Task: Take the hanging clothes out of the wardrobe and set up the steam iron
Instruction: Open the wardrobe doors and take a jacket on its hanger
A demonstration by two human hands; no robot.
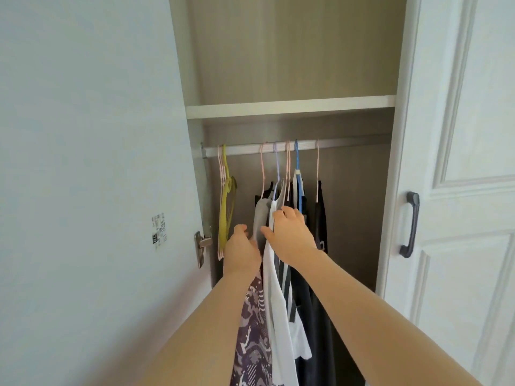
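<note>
Grey, white and dark clothes (pixel 317 344) hang from the wardrobe rail (pixel 245 149), probably light and limp, best lifted by their hanger hooks (pixel 296 154). Right hand (pixel 289 235) curls thumb and fingers (pixel 291 213) round the white top (pixel 278 316); left hand's (pixel 241 249) fingers are hidden.

Beige-lined wardrobe (pixel 292 51), white panelled door (pixel 459 274)
</note>
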